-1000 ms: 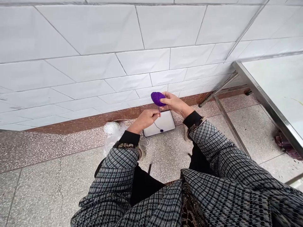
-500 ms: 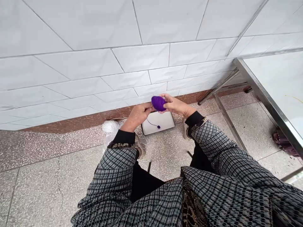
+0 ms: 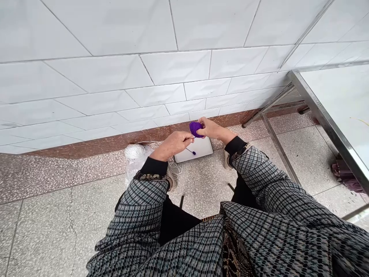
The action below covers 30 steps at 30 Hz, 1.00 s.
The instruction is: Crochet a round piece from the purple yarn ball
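Observation:
A purple ball of yarn [image 3: 195, 129] is held up in front of me, gripped from its right side by the fingers of my right hand [image 3: 211, 129]. Just left of it, my left hand [image 3: 176, 144] is closed in a pinch on the purple strand by the ball. Below the hands, a flat box or board with a white top [image 3: 201, 149] lies on the floor. On that white top rests a small purple tuft [image 3: 193, 153] with a short strand leading up toward my left hand.
White yarn [image 3: 134, 151] in clear plastic lies on the floor at left, with loose white strands [image 3: 175, 167] by my shoe. A metal-framed table [image 3: 323, 104] stands at right, dark cloth [image 3: 347, 175] beneath it. The tiled wall [image 3: 181, 65] rises ahead.
The yarn ball has turned in my right hand and shifted slightly right. My left hand has moved a little right and down, across the strand. The view has tilted slightly.

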Motion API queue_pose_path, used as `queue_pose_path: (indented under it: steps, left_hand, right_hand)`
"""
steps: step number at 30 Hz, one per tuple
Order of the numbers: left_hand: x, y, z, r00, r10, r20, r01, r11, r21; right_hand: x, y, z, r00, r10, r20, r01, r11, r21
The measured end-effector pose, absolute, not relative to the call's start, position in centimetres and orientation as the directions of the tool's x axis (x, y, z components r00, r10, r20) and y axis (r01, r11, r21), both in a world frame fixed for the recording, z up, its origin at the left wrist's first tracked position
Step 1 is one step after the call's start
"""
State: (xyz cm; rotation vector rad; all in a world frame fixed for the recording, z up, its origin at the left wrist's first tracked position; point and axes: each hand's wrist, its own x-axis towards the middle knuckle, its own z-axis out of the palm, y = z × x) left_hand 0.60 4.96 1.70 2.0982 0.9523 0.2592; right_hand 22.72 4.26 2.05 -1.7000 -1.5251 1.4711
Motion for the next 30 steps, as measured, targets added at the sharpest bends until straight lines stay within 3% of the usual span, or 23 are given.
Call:
queue_pose_path:
  steps: [2, 4, 6, 8, 10, 13, 16, 19, 21, 25, 28, 30]
  left_hand:
    - [0.4, 5.1, 1.9, 0.687, 0.722, -0.082, 0.515, -0.405, 0.755]
    - [0.1, 5.5, 2.1, 0.685, 0.727, -0.050, 0.492, -0.410, 0.768]
    - [-0.1, 5.9, 2.0, 0.664, 0.746, -0.043, 0.496, -0.397, 0.772]
    - [-0.3, 6.3, 1.6, 0.611, 0.789, -0.061, 0.524, -0.346, 0.778]
    - [-0.3, 6.5, 1.2, 0.552, 0.829, -0.094, 0.553, -0.280, 0.785]
    - [-0.1, 6.2, 0.8, 0.554, 0.823, -0.127, 0.560, -0.255, 0.788]
    - [0.3, 5.7, 0.8, 0.635, 0.762, -0.124, 0.527, -0.311, 0.791]
    - [0.4, 5.4, 1.1, 0.672, 0.730, -0.124, 0.518, -0.344, 0.783]
    - [0.4, 5.3, 1.3, 0.681, 0.721, -0.131, 0.528, -0.358, 0.770]
    - [0.3, 5.3, 1.6, 0.700, 0.701, -0.135, 0.533, -0.387, 0.752]
    - [0.4, 5.3, 1.7, 0.696, 0.710, -0.106, 0.529, -0.406, 0.745]
    - [0.6, 5.4, 1.8, 0.680, 0.730, -0.074, 0.525, -0.413, 0.744]
  right_hand:
    - [22.7, 4.1, 1.8, -0.252, 0.840, -0.480, 0.577, -0.268, -0.772]
    - [22.8, 3.8, 1.9, -0.447, 0.727, -0.521, 0.623, -0.165, -0.765]
    - [23.2, 3.6, 2.4, -0.640, 0.618, -0.457, 0.510, -0.104, -0.854]
    - [23.8, 3.5, 2.9, -0.714, 0.618, -0.329, 0.311, -0.142, -0.940]
    - [24.3, 3.6, 3.2, -0.670, 0.694, -0.264, 0.152, -0.220, -0.964]
    - [24.5, 3.9, 2.9, -0.460, 0.854, -0.244, -0.057, -0.303, -0.951]
    - [24.0, 4.4, 2.1, -0.260, 0.929, -0.262, -0.110, -0.298, -0.948]
    - [23.5, 4.7, 1.7, -0.198, 0.945, -0.262, 0.031, -0.261, -0.965]
    - [23.4, 4.8, 1.8, -0.180, 0.948, -0.261, 0.243, -0.214, -0.946]
    - [23.2, 4.6, 2.1, -0.221, 0.910, -0.351, 0.667, -0.122, -0.735]
    - [22.9, 4.2, 2.4, -0.367, 0.809, -0.459, 0.763, -0.021, -0.647]
    - [22.7, 3.8, 2.7, -0.519, 0.680, -0.519, 0.739, 0.051, -0.672]
